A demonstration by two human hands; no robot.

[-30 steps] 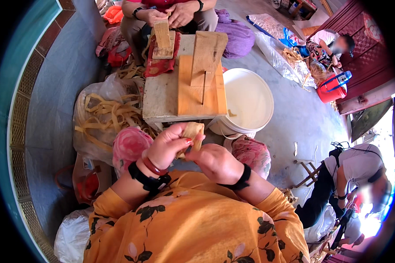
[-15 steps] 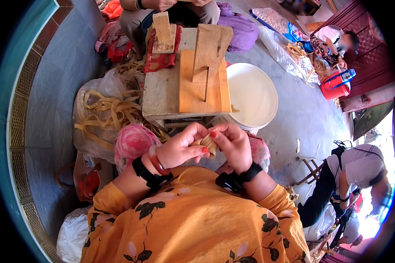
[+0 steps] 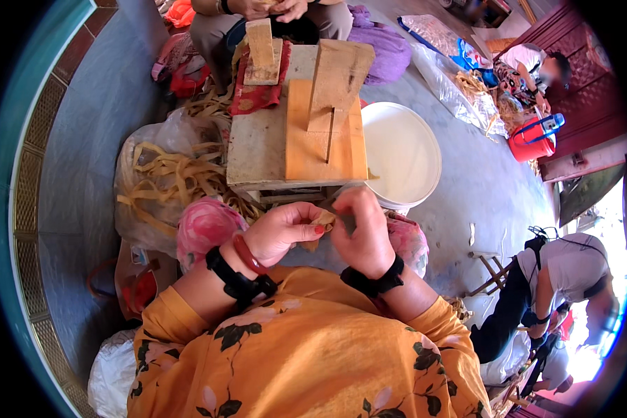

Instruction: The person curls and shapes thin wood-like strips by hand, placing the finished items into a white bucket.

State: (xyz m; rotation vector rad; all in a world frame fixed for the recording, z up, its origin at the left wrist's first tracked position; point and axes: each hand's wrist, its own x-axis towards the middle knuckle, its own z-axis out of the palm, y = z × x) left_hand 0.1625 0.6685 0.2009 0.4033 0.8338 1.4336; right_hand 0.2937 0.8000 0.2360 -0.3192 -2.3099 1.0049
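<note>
My left hand [image 3: 288, 230] pinches a small folded bundle of tan strip [image 3: 325, 221] between thumb and fingers, above my lap. Close to its right side is my right hand [image 3: 362, 233], fingers curled inward; what they hold, if anything, is hidden. Just beyond my hands, a low table [image 3: 254, 150] carries an orange-brown wooden board [image 3: 306, 164]. An upright wooden block [image 3: 338, 76] stands on that board, with a thin dark rod [image 3: 329, 143] in front of it. Neither hand touches the board.
A plastic bag of loose tan strips [image 3: 171, 174] lies left of the table. To its right stands a white round tub [image 3: 403, 150]. Across the table, a person's hands [image 3: 275, 8] work near a smaller wooden block [image 3: 261, 45]. Another person [image 3: 564, 272] bends over at right.
My right hand has come slightly away from the bundle and its fingers have curled up. My left hand keeps its pinch. The hands of the person opposite have shifted.
</note>
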